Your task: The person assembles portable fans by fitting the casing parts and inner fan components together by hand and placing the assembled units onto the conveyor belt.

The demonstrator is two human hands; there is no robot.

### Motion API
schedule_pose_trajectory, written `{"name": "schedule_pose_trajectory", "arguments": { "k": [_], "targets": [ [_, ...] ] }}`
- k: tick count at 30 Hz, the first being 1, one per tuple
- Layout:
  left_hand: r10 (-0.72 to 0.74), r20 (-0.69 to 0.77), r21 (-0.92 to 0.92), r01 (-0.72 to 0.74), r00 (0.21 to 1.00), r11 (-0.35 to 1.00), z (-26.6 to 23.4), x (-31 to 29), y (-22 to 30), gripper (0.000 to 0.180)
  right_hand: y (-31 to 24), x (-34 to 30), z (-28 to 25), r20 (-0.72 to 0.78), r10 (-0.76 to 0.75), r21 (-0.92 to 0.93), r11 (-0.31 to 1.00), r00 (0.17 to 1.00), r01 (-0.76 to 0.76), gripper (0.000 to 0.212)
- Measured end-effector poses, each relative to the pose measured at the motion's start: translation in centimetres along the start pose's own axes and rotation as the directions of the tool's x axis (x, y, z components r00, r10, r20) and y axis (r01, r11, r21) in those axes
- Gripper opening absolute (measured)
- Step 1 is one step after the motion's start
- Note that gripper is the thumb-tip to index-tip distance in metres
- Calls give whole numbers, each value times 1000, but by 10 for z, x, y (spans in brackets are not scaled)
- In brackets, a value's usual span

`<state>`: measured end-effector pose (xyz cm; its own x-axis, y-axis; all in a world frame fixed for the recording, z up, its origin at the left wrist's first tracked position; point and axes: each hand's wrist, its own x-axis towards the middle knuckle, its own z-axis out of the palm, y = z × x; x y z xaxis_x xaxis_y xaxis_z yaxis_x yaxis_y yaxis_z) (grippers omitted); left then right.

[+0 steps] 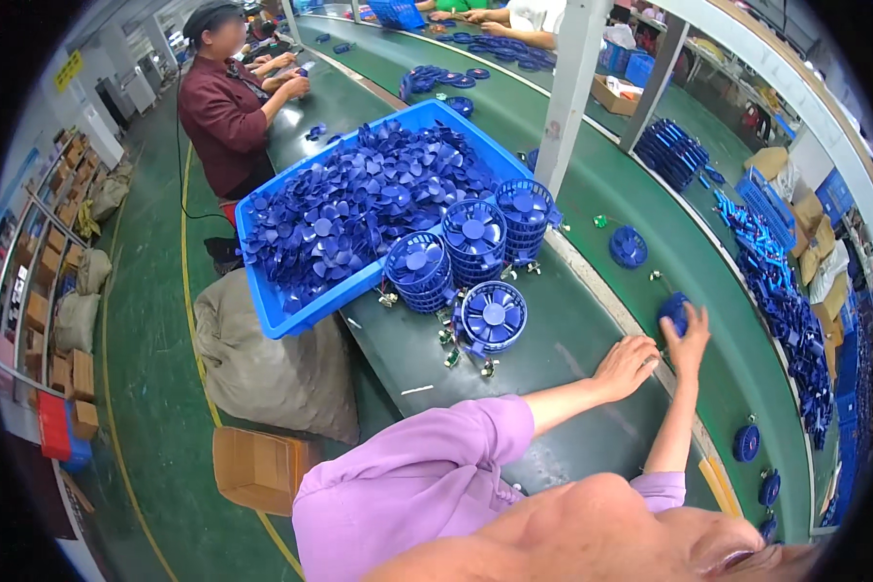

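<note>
My right hand (687,341) reaches over the green conveyor belt with its fingers round the edge of a blue round fan housing (673,308). Beside it, my left hand (627,369) rests at the table's edge by the belt, fingers loosely bent, and no object shows in it. On the dark green table, stacks of blue basket-like fan housings (475,233) with fan blades inside stand beyond my hands. A nearer fan housing (494,317) faces up with its blades showing. Small green circuit boards (451,357) hang out beside the stacks.
A blue crate (306,318) heaped with fan blades (359,194) sits on the table. More fan housings (629,247) lie along the belt. A white post (565,107) rises by the belt. A full sack (272,359) and a cardboard box (254,470) stand left. A co-worker (225,116) works farther up.
</note>
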<state>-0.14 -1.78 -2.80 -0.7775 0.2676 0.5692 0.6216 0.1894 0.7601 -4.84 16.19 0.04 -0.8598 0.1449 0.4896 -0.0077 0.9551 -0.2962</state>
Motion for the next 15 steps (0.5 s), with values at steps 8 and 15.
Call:
{"name": "schedule_pose_trajectory", "arguments": {
  "k": [8,15],
  "targets": [
    [-109,-109,-127,95,988,987,-4,5,2,19,-13,-4,15,-59,30,115,993,998,-23,67],
    [42,223,71,-59,974,996,-18,5,15,17,-35,6,-12,103,57,425,900,993,-96,59]
  ]
}}
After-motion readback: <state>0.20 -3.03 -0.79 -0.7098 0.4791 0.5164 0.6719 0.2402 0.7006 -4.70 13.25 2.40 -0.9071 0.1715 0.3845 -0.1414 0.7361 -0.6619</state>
